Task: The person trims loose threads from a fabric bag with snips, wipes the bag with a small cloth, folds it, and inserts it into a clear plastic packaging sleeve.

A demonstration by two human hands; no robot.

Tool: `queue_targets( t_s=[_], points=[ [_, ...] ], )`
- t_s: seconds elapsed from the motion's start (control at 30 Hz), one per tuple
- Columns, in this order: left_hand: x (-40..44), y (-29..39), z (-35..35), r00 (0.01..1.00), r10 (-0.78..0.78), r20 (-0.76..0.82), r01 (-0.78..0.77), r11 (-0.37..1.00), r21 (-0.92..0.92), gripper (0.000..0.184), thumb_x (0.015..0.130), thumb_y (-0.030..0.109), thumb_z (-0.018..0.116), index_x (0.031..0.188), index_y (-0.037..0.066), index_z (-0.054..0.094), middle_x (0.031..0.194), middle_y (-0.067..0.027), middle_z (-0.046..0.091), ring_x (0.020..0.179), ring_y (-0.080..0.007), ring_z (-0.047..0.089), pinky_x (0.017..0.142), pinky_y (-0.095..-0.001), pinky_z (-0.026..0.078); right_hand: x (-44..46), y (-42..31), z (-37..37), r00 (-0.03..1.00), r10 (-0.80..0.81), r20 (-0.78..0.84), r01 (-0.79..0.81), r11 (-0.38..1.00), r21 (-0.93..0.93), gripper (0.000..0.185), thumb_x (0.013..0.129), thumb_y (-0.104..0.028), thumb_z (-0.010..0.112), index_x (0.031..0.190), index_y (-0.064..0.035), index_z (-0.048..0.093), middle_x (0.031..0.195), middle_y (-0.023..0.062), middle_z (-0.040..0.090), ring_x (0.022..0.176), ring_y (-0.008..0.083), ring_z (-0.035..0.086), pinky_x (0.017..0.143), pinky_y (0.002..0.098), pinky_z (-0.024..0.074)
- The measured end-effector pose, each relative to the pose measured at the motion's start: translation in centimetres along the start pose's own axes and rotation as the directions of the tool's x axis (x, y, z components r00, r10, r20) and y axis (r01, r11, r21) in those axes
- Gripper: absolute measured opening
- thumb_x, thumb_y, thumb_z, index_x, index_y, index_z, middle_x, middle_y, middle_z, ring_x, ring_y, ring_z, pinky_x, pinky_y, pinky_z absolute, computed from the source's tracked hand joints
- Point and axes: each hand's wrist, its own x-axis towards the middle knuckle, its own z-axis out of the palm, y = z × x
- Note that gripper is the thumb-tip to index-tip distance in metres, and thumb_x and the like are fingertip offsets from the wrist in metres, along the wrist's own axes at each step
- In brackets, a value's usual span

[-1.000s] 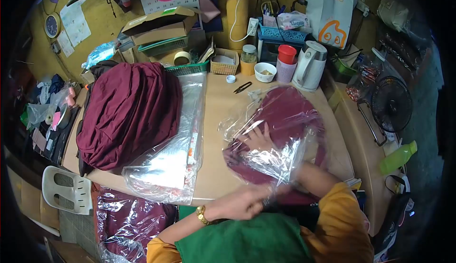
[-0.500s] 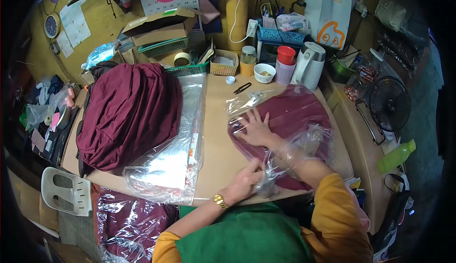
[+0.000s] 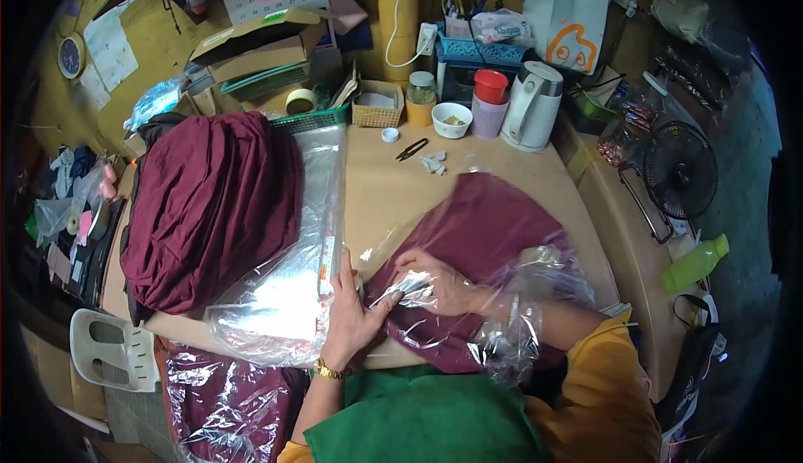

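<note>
A folded maroon cloth (image 3: 493, 220) lies on the table, partly covered by a clear plastic bag (image 3: 535, 279). My right hand (image 3: 439, 286) is inside the bag, its fingers curled and closed on the cloth's left edge. Upright beside that edge is my left hand (image 3: 355, 317), with a gold watch at the wrist. Its fingers point up and apart, and its thumb touches the plastic near my right fingertips. Bunched plastic surrounds my right wrist and forearm.
A large maroon cloth pile (image 3: 213, 212) and flat clear bags (image 3: 309, 204) lie left. Black snips (image 3: 411, 149), a bowl (image 3: 452, 120), a red-lidded cup (image 3: 489, 103) and a kettle (image 3: 533, 107) stand or lie behind. A fan (image 3: 682, 168) is right.
My left hand has moved left and up, letting go of the bag's gathered opening, and its fingers have spread. My right hand has shifted down and its spread fingers have curled. The view has shifted slightly.
</note>
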Motion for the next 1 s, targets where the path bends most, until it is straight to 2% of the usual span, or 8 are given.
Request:
queue_targets(
  t_s=[0.13,0.33,0.4,0.6,0.73,0.87,0.93,1.0],
  points=[
    [0.2,-1.4,1.2,0.993,0.067,-0.098,-0.063,0.997,0.041,0.098,0.075,0.013,0.08,0.151,0.003,0.02,0.128,-0.0238,0.044,0.116,-0.0362,0.051,0.093,-0.0431,0.047,1.9,3.5,-4.8,0.963,0.169,-0.209,-0.269,0.589,-0.762,0.03,0.081,-0.03,0.065,0.098,-0.005,0.062,0.108,0.0149,0.053,0.117,0.035,0.046,0.103,0.0608,0.0283],
    [-0.7,-4.1,2.7,0.978,-0.207,-0.037,0.151,0.812,-0.564,0.095,0.075,-0.007,0.072,0.152,0.009,0.02,0.13,-0.0191,0.044,0.117,-0.0274,0.052,0.1,-0.0372,0.043,2.4,7.2,-6.8,0.905,0.139,-0.402,-0.424,0.386,-0.819,0.065,0.087,-0.049,0.061,0.141,-0.0159,0.046,0.155,0.0257,0.021,0.144,0.0485,0.014,0.112,0.0707,0.0075],
    [-0.7,-3.7,2.6,0.981,-0.19,-0.043,0.129,0.8,-0.586,0.092,0.077,-0.008,0.07,0.152,0.01,0.02,0.131,-0.0185,0.044,0.114,-0.0244,0.054,0.1,-0.0351,0.044,3.7,6.9,-8.2,0.833,0.468,-0.294,-0.508,0.436,-0.743,0.074,0.09,-0.061,0.052,0.151,-0.0259,0.033,0.162,0.0229,0.002,0.147,0.0491,-0.001,0.11,0.0733,0.0065],
    [-0.4,-3.4,2.9,0.978,-0.203,-0.047,0.129,0.768,-0.628,0.091,0.077,-0.005,0.073,0.15,0.005,0.02,0.134,-0.0189,0.042,0.118,-0.0254,0.051,0.103,-0.0373,0.042,4.3,7.9,-9.9,0.823,0.503,-0.264,-0.508,0.444,-0.738,0.084,0.085,-0.074,0.049,0.153,-0.0282,0.03,0.162,0.0231,0.002,0.149,0.0449,-0.002,0.112,0.071,0.0056],
    [2.1,-2.9,3.0,0.96,-0.039,-0.276,-0.022,0.977,-0.212,0.094,0.07,0.004,0.081,0.147,0.004,0.027,0.136,-0.0207,0.04,0.125,-0.0317,0.044,0.107,-0.0408,0.037,3.1,6.8,-8.8,0.879,0.425,-0.217,-0.403,0.417,-0.815,0.084,0.086,-0.07,0.053,0.154,-0.0266,0.03,0.163,0.0211,0.0,0.149,0.0416,-0.005,0.114,0.0667,-0.0012],
    [3.1,-4.8,2.6,0.93,-0.283,-0.235,0.083,0.784,-0.616,0.082,0.071,0.002,0.076,0.143,0.004,0.037,0.131,-0.0191,0.047,0.118,-0.0295,0.048,0.101,-0.0383,0.04,2.0,7.5,-10.3,0.862,0.44,-0.25,-0.437,0.399,-0.806,0.085,0.086,-0.073,0.05,0.154,-0.0264,0.03,0.163,0.0206,0.001,0.149,0.0431,-0.004,0.113,0.0681,-0.0013],
    [1.7,-4.2,1.9,0.907,-0.316,-0.278,0.117,0.824,-0.555,0.074,0.072,0.005,0.075,0.139,0.004,0.043,0.129,-0.0191,0.049,0.111,-0.0303,0.052,0.099,-0.0408,0.04,1.7,7.7,-10.8,0.812,0.49,-0.318,-0.525,0.373,-0.765,0.085,0.086,-0.074,0.048,0.154,-0.0259,0.03,0.163,0.0187,-0.001,0.149,0.0423,-0.004,0.114,0.0681,0.0002],
    [0.0,-1.6,0.2,0.862,0.323,-0.391,-0.275,0.945,0.175,0.066,0.074,0.01,0.074,0.136,0.008,0.05,0.129,-0.0184,0.05,0.111,-0.0328,0.053,0.101,-0.0458,0.039,1.4,7.9,-9.8,0.826,0.404,-0.393,-0.541,0.376,-0.752,0.073,0.091,-0.059,0.054,0.15,-0.0204,0.036,0.162,0.02,0.009,0.149,0.0446,0.003,0.113,0.0692,0.0039]
  ],
)
